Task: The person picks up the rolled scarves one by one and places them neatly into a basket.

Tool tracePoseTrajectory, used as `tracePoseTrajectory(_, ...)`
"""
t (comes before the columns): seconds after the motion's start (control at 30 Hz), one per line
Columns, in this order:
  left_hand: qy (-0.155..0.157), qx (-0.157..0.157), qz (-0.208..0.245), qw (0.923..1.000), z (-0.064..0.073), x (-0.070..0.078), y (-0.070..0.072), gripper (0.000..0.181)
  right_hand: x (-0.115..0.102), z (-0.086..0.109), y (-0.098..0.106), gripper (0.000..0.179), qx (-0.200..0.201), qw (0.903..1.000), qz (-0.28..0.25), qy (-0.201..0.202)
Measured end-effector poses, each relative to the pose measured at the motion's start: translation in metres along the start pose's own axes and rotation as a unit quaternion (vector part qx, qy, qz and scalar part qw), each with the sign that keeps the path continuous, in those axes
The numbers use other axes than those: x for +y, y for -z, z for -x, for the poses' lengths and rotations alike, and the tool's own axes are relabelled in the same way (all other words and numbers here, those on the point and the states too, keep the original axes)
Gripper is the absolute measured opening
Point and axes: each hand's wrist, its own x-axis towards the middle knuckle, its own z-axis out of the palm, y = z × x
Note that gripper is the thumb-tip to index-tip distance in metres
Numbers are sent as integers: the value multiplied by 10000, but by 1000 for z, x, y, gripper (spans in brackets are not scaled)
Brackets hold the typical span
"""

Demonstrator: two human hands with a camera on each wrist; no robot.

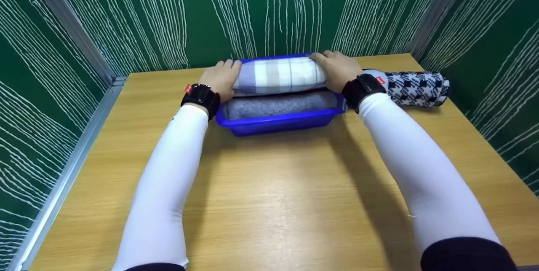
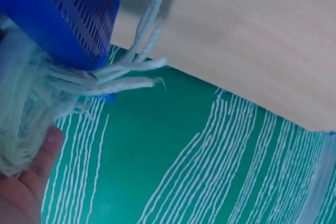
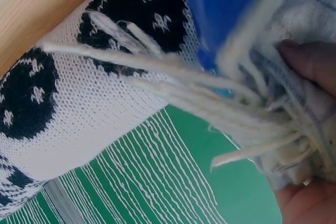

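Observation:
A rolled plaid scarf, white with purple and beige checks, lies across the back half of a blue plastic basket. My left hand grips its left end and my right hand grips the other. Pale twisted fringe hangs out past the basket wall in the left wrist view. More fringe sticks out of the roll beside my thumb in the right wrist view. In front of the scarf, a rolled grey fabric lies inside the basket. The basket's back part is mostly hidden behind the scarf.
A black-and-white knitted roll lies on the wooden table just right of the basket, partly behind my right wrist. Green panels with white wavy lines enclose the table at the back and sides.

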Motion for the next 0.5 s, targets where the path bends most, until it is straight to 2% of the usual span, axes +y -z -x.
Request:
tracePoseTrajectory(0.3,86,-70,-121,9999,-5,0,-4,65,5,-6,-7,73,32,9999,17,-95)
tracePoseTrajectory(0.5,205,-230,-61,9995,-7,-1,-9,70,3,-10,-8,71,-183,9996,70,-200)
